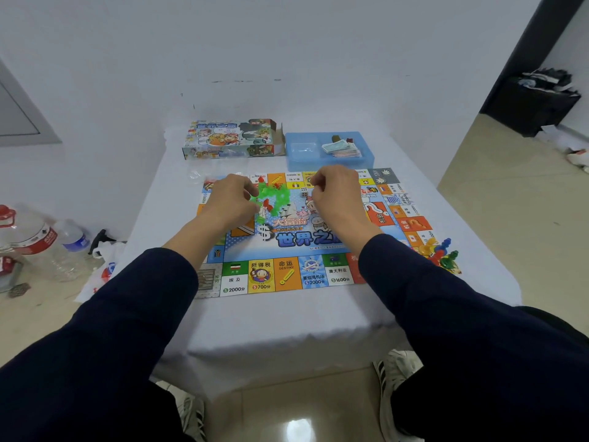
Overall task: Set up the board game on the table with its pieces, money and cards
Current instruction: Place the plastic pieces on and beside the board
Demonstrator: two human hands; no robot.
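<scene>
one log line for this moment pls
board laid out | left hand and right hand over green houses | pawns on table | cards in tray

Both arms outstretched, left hand [234,199] and right hand [338,194] fingers curled.

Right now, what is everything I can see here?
Game board: one, multicoloured, flat on the white-covered table.
Green and red pieces: a pile, on the board's centre.
Dice: two, white, beside the pile.
Pawns: several, mixed colours, board's right corner.
Game box: one, far left.
Blue tray: one, holding cards.
Bottles: clear, on the floor, left.
Left hand: at the pile.
Right hand: fingers curled.
</scene>
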